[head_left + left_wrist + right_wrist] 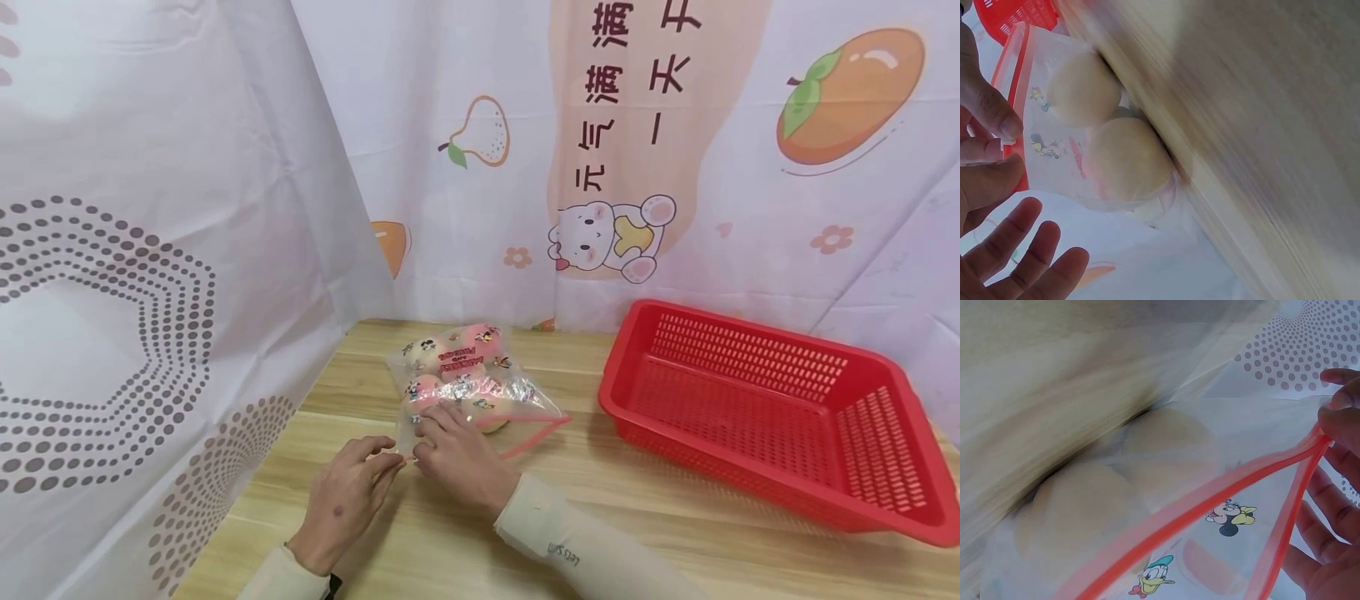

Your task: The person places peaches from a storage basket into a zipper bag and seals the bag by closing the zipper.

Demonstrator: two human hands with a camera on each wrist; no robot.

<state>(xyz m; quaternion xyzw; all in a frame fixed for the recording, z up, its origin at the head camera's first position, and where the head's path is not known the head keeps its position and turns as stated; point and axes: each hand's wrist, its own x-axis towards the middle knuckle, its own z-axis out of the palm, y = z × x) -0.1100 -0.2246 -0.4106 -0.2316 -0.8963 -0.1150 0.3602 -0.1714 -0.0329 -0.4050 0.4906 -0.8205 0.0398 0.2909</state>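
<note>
A clear zip bag (517,387) printed with cartoon figures lies on the table, holding several round, cream-and-pink, peach-like fruits (1129,159). Its red zip strip (1204,509) faces the person, and the two edges stand apart toward the right corner. At the left corner, my left hand (348,492) pinches the strip's end between thumb and index finger; its other fingers spread loose in the left wrist view. Close beside it, my right hand (461,454) pinches the small white slider (1007,143) on the strip. The right hand partly covers the bag's front in the head view.
A red perforated plastic basket (735,417) stands on the wooden table (360,567) to the right of the bag. A printed white curtain (450,50) hangs behind the table, and a dotted white cloth (97,350) hangs along the left side.
</note>
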